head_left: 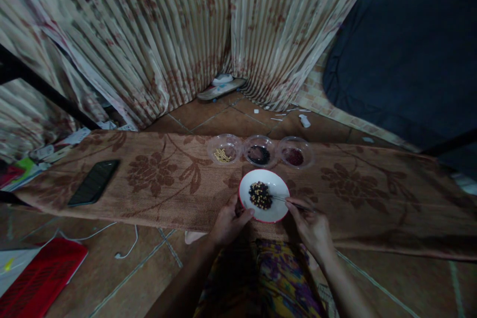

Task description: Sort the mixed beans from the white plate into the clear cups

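A white bowl [243, 190] with a red rim stands on the cloth-covered bench in front of me. Mixed dark and pale yellow beans [260, 196] lie in it. My left hand [230, 222] grips the bowl's near left edge, thumb on the rim. In the fingers of my right hand [310, 223] is a slim metal utensil [279, 198]; its tip reaches the beans, and its exact kind is unclear. Just beyond the bowl, three clear plastic cups stand in a row: one with yellow beans [222, 155], one with black beans [264, 155], one with dark red beans [294, 157].
A black phone [94, 182] lies on the left part of the brown flowered cloth [179, 203]. Striped curtains [179, 25] hang behind the bench. On the floor are a skateboard [221, 90], a white cable [130, 248] and a red basket-like item [44, 278].
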The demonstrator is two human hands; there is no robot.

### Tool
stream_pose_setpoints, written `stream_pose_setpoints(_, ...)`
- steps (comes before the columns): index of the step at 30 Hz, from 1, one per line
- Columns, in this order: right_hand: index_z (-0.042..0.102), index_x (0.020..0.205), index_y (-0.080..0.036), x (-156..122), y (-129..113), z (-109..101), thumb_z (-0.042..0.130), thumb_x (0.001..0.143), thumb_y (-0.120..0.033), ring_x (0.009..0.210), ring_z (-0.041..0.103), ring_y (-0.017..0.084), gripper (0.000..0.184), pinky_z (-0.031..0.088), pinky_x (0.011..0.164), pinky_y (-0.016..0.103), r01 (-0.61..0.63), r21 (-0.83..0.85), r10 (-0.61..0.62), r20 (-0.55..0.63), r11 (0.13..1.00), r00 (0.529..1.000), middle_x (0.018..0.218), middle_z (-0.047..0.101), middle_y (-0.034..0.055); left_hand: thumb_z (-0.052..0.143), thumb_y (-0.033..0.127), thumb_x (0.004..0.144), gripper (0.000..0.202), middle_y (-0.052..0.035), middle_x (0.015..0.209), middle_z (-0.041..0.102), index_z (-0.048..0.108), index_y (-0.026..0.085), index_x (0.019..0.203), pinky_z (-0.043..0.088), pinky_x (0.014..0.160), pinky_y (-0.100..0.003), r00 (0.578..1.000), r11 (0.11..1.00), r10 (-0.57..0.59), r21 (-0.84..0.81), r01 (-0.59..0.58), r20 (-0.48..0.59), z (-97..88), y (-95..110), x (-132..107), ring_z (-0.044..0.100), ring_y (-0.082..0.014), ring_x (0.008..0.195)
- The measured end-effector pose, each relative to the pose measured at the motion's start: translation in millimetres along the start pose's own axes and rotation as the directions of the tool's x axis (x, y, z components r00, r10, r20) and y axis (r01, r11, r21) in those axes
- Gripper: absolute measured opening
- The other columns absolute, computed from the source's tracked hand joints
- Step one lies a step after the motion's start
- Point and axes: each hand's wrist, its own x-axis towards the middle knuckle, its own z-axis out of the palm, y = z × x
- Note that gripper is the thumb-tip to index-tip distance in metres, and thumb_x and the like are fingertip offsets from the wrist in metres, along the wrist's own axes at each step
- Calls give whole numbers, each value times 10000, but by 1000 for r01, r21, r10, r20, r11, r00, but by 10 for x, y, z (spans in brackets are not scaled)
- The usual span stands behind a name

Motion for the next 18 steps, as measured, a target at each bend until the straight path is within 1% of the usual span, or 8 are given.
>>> stream_pose_setpoints(5,726,895,-207,7,-4,-4,550,849,-489,866,655,214,335,512,757,323,-2,-20,2,3,1000,1000,957,692,81,635,323,816,508,-45,1053,713,489,171,1278,492,941,-318,1000,1000,-15,16,16,-4,-1,7,0,649,-215,1021)
stream_pose_setpoints(9,721,899,-204,6,28,17,558,844,-493,881,650,215,336,521,744,318,-4,19,4,6,1000,1000,983,688,91,631,321,824,519,-55,1127,690,471,175,1295,488,950,-315,1000,1000,4,8,-4,7,-9,-15,3,643,-210,1039)
stream_pose_setpoints(12,721,885,-205,5,52,36,558,844,-494,902,648,219,334,516,777,330,-4,18,4,-4,1000,1000,999,686,95,632,325,825,507,-54,1124,694,478,184,1287,489,950,-326,1000,1000,-3,11,3,4,-12,-34,3,649,-211,1030)
stream_pose_setpoints(15,725,868,-212,9,59,41,562,843,-488,892,652,217,322,516,779,327,5,10,-5,-12,1000,1000,975,692,86,628,314,826,505,-51,1127,695,476,189,1292,479,967,-327,1000,1000,-3,-4,3,13,-8,-13,-2,638,-212,1062)
stream_pose_setpoints(18,726,887,-217,12,45,31,567,845,-474,868,654,207,305,519,757,318,21,10,-21,-16,1000,1000,970,689,78,629,302,821,492,-51,1060,712,493,175,1276,493,938,-318,1000,1000,-16,21,16,-4,-1,44,-10,652,-210,1015)
